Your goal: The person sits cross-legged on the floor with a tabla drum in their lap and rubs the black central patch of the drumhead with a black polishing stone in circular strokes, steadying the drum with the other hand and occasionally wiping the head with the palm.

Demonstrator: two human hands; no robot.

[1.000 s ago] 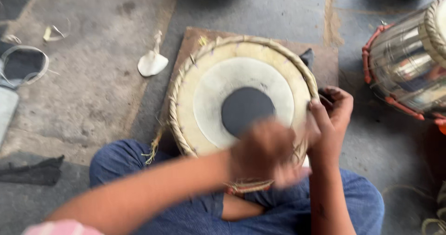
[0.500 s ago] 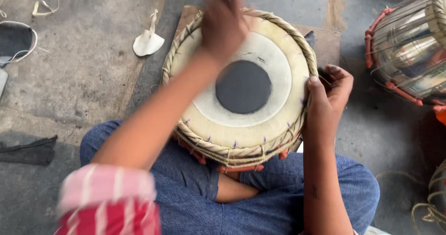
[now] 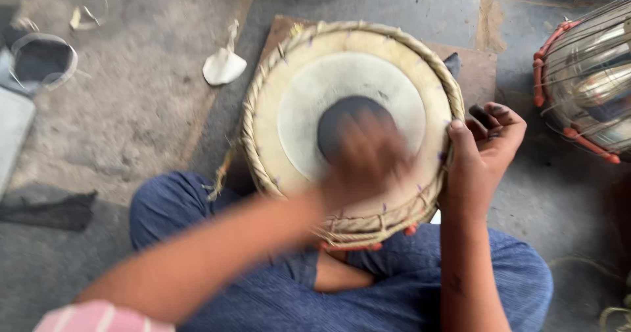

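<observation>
Drum (image 3: 309,109): sat in my lap, black spot up.
Left hand (image 3: 365,158): had swung back from far rim to centre; blurred, couldn't tell its shape.
Right hand (image 3: 483,151): kept gripping the rim, fingers curled.

Nothing packaged or printed around me

I see no packages, labels, signs or screens anywhere in my view; nothing near my hands carries a wrapper, tag or display.

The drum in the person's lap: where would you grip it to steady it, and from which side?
Probably the braided rim of the drum, from the bare left edge, fingers curling over the raised braid. The right hand already clasps the right rim; the blurred left hand is over the flat skin, which offers no hold.
</observation>
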